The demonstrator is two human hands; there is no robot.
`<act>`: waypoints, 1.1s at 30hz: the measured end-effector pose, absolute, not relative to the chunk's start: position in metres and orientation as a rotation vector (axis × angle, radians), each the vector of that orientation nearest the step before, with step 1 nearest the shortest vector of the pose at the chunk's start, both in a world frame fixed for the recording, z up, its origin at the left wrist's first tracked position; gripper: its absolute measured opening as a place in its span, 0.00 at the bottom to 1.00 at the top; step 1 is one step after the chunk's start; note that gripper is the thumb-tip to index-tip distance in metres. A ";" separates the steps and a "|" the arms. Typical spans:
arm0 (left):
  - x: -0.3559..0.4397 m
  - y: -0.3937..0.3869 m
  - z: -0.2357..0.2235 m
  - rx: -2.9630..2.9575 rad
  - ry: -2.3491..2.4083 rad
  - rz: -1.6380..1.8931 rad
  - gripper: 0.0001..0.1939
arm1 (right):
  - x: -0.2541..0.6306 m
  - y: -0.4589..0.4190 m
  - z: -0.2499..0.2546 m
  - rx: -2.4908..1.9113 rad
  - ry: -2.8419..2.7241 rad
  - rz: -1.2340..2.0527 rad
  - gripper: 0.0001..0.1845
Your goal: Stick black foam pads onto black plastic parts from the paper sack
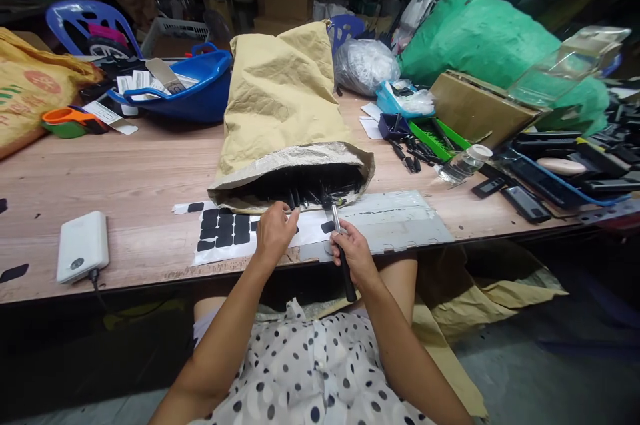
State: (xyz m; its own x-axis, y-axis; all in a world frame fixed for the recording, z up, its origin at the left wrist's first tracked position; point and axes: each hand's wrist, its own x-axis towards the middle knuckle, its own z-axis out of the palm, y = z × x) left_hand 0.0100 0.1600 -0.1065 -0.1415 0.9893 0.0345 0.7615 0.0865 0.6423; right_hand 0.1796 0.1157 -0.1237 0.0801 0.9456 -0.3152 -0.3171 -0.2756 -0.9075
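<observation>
A large tan sack point(283, 98) lies on the table with its mouth towards me, and thin black parts point(305, 195) show inside it. My left hand point(275, 231) is at the lower lip of the sack, fingers curled together; what they pinch, if anything, I cannot make out. In my right hand point(353, 251) is a black-handled tool point(345, 271) with a silver shaft, its far end by the sack's opening and hard to tell from the black parts. Under my left hand lies a white sheet of black rounded stickers point(225, 231), beside a grey board point(395, 221).
A white power bank point(83, 248) with a cable lies at left. Behind it are a blue basin point(195, 88) and an orange tape roll point(75, 117). To the right stand a green tray point(437, 138), a clear bottle point(465, 165) and black devices point(525, 203).
</observation>
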 end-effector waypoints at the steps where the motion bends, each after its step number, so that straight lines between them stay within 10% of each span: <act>1: 0.013 0.173 -0.107 1.691 2.025 0.732 0.12 | 0.180 0.116 -0.125 -1.239 -0.734 1.457 0.33; 19: -0.018 0.160 -0.123 0.807 1.201 1.043 0.12 | 0.180 0.114 -0.126 -1.246 -0.750 1.441 0.32; 33: -0.023 0.154 -0.127 1.810 1.858 0.722 0.09 | 0.179 0.108 -0.134 -1.252 -0.811 1.349 0.29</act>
State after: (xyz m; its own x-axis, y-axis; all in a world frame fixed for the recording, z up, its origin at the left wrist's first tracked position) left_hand -0.0230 0.1544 -0.1270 -0.0415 0.9982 0.0434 0.7652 0.0038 0.6437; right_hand 0.1793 0.1081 -0.1345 0.1260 0.9648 -0.2309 -0.2484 -0.1947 -0.9489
